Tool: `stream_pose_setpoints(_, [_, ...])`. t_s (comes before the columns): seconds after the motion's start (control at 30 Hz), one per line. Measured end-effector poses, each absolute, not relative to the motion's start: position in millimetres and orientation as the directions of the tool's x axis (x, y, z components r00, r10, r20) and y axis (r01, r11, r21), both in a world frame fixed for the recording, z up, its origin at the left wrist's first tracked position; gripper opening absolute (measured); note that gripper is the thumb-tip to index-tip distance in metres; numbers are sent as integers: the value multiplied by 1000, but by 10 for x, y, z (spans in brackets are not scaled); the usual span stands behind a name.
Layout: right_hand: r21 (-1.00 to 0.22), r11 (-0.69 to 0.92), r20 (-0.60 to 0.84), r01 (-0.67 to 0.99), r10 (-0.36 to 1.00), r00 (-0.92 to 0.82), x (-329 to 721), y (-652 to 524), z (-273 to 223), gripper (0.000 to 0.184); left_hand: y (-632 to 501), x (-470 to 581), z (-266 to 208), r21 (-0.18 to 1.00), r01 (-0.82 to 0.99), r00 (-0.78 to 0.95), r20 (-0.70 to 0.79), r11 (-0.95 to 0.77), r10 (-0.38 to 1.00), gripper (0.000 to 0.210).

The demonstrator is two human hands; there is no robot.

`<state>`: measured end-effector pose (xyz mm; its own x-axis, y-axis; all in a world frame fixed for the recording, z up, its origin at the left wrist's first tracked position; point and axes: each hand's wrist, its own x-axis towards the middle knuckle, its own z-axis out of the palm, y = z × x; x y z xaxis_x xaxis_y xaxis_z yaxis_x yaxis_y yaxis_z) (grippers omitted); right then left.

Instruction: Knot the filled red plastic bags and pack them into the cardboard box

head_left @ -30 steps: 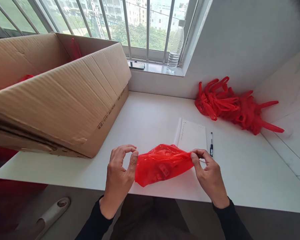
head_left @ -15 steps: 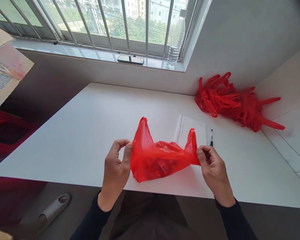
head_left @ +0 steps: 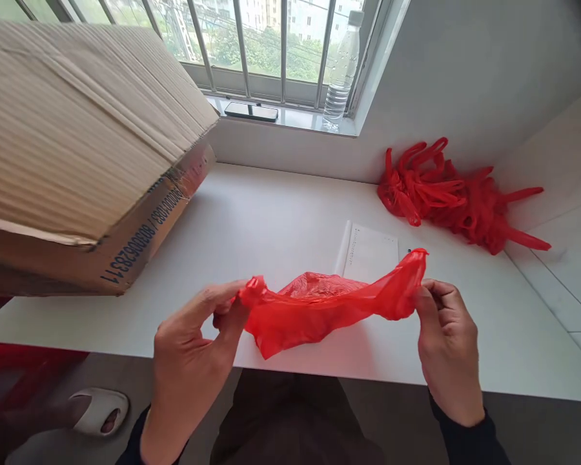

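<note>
A thin red plastic bag [head_left: 314,316] is stretched sideways above the front edge of the white table [head_left: 281,213]. My left hand [head_left: 198,349] pinches its left upper corner, and my right hand [head_left: 448,342] pinches the right one. The bag's mouth gapes a little on the far side, and its lower part hangs near the tabletop. What lies inside the bag, if anything, I cannot make out. Just behind it is a white notebook [head_left: 370,248] lying on the table, and only the tip of a pen shows beside my right hand.
A large cardboard box [head_left: 87,142] juts over the table's left side. Heaped red plastic bags [head_left: 436,187] lie against the wall at the back right. A clear bottle [head_left: 341,77] and a phone [head_left: 250,112] rest on the windowsill. Another person's slippered foot [head_left: 101,410] is at lower left.
My hands have moved apart, pulling the bag wider and flatter at its top. The cardboard box has come in from the left over the table. The foot at lower left has shifted.
</note>
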<state>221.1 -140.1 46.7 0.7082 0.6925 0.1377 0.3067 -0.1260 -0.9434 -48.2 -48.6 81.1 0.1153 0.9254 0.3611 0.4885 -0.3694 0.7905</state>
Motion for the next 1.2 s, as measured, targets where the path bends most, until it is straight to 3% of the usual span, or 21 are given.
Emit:
stream_pose_setpoints(0.1, [-873, 107, 444, 476, 579, 683, 2089, -1403, 633, 22, -521, -544, 893, 919, 302, 222, 192, -255, 956, 13])
stream_pose_setpoints(0.2, [-679, 262, 646, 686, 658, 388, 1936, -1334, 787, 33, -532, -544, 944, 966, 195, 296, 106, -169, 949, 21])
stream_pose_setpoints(0.3, [-422, 197, 531, 885, 845, 65, 1871, -1209, 797, 42, -566, -512, 997, 979, 182, 308, 32, -92, 951, 33])
stream_pose_setpoints(0.4, [-245, 112, 351, 963, 936, -20, 1907, -1086, 660, 49, -632, -474, 1031, 973, 227, 293, -42, -27, 955, 30])
stream_pose_setpoints(0.47, [-251, 93, 273, 964, 962, -22, 1957, -1035, 573, 34, -666, -472, 1020, 980, 199, 255, -52, 1, 966, 29])
stream_pose_setpoints(0.57, [-383, 124, 272, 915, 962, -16, 2013, -1021, 563, 15, -677, -514, 968, 989, 150, 194, -19, -10, 981, 23])
stream_pose_setpoints(0.63, [-441, 149, 280, 885, 960, -22, 2021, -1036, 620, 20, -663, -549, 942, 984, 176, 166, -28, -2, 986, 21])
stream_pose_setpoints(0.73, [-422, 215, 213, 881, 968, -134, 1992, -1053, 690, 47, -627, -563, 947, 977, 209, 161, -79, 44, 984, 27])
stream_pose_setpoints(0.77, [-411, 232, 184, 882, 968, -169, 1978, -1051, 696, 41, -614, -557, 961, 974, 221, 159, -83, 47, 984, 28])
stream_pose_setpoints(0.83, [-428, 232, 152, 873, 971, -183, 1954, -1035, 695, 14, -590, -539, 1000, 962, 275, 150, -48, 5, 988, 25])
stream_pose_setpoints(0.87, [-456, 212, 156, 865, 975, -157, 1947, -1023, 697, 8, -581, -533, 1024, 950, 311, 151, -9, -39, 989, 22])
stream_pose_setpoints(0.97, [-540, 133, 230, 831, 973, -6, 1955, -979, 745, 13, -566, -549, 1094, 896, 411, 235, 77, -170, 969, 21])
stream_pose_setpoints(1.1, [-566, 92, 364, 819, 920, 147, 1994, -971, 868, 13, -581, -619, 1137, 832, 486, 402, 59, -267, 914, 32])
stream_pose_setpoints(1.2, [-495, 66, 439, 866, 880, 184, 1954, -1069, 979, 11, -598, -632, 1140, 799, 513, 346, 143, -315, 927, 10])
